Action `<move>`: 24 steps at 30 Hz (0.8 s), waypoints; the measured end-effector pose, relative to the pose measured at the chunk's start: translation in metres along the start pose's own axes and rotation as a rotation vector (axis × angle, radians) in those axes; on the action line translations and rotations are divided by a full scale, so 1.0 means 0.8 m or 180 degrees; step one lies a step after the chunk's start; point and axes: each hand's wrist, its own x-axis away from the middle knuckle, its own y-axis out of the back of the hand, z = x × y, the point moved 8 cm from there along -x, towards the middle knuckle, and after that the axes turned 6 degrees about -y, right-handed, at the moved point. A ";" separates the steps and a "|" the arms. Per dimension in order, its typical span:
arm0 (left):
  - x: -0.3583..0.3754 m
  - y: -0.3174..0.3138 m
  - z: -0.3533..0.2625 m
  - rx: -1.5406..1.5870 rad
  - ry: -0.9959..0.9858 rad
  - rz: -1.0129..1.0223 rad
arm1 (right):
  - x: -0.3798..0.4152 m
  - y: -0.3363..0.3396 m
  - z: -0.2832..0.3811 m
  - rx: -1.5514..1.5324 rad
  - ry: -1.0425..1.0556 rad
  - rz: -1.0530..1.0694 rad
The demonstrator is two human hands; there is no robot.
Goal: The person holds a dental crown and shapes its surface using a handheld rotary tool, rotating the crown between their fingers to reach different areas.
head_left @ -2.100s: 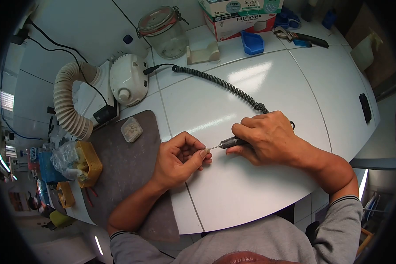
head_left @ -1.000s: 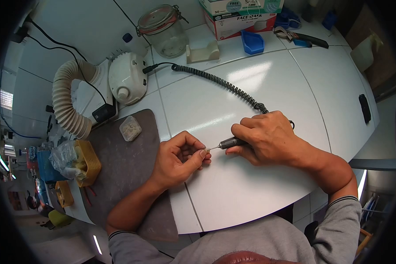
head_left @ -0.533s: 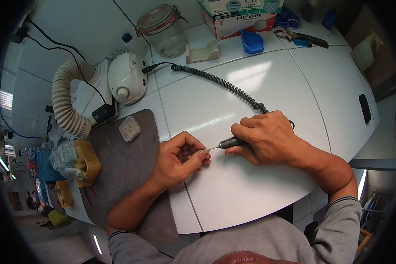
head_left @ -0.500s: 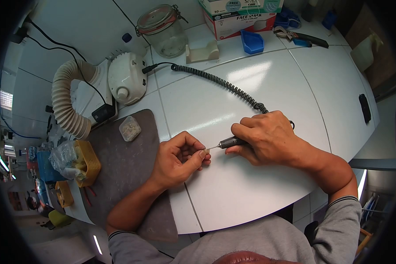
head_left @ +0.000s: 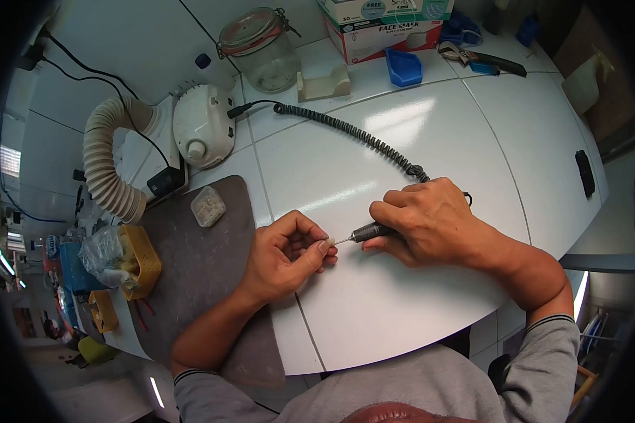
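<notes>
Barely shifting since half a second back: drifting a touch leftward with the handpiece, both hands otherwise holding the same spot above the white table [head_left: 430,134].

Grinding in progress, by the look of it. Working over the tabletop just right of the dark mat [head_left: 197,275], with the control unit [head_left: 203,125] sitting well back and feeding the coiled cord [head_left: 360,137] down behind the right hand [head_left: 430,222].

Gripping the rotary handpiece [head_left: 368,230] pen-fashion in that right hand, fingers wrapped closed round the barrel, knuckles up, wrist low and forearm running off to the lower right. Pointing the thin bur leftward, its tip meeting the small pale piece [head_left: 327,244].

Pinching that piece in the left hand [head_left: 282,257] between thumb and fingertips, remaining fingers curled in, forearm lying across the mat's edge.

Next move probably calling for light, steady pressure, and for rolling the piece slightly in the pinch to present a fresh face; too small to tell which face is being cut.
</notes>
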 end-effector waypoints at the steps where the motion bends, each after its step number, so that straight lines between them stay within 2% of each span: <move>1: 0.000 0.000 0.000 0.0018 -0.0005 0.0001 | 0.000 0.000 0.000 0.0008 0.0021 -0.0027; 24: 0.000 -0.001 -0.001 -0.0114 -0.0023 -0.0002 | -0.001 0.001 0.002 0.0001 -0.0054 0.0042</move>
